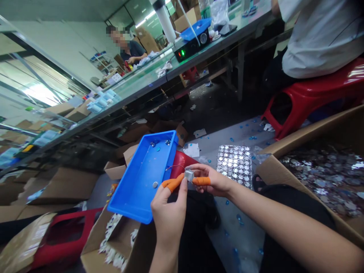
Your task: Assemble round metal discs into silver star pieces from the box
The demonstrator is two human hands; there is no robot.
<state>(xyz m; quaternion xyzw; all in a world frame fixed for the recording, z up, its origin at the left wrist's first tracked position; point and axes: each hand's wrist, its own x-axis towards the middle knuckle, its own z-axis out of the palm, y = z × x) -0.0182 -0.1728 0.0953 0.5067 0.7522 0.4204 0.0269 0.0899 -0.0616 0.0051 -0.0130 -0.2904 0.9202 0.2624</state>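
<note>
Between the fingertips of both hands is a small silvery-grey square part (pixel 189 174) with a thin red wire trailing off toward the left. My left hand (pixel 171 203), orange covers on its fingers, pinches the part from below and the left. From the right, my right hand (pixel 209 179) grips it too, with an orange finger cover against it. A blue plastic tray (pixel 139 170) lies just beyond my left hand, propped by a red stool (pixel 182 163). Inside the tray are a round silver disc (pixel 155 184) and a few small metal pieces near the far end.
At right stands a cardboard box (pixel 273 167) of loose silvery pieces; a sheet of silver discs (pixel 234 163) lies beside it. Another box (pixel 93 246) with white parts sits lower left. A long bench (pixel 159 81) crosses behind; one co-worker (pixel 321 41) sits on a red stool (pixel 309 91).
</note>
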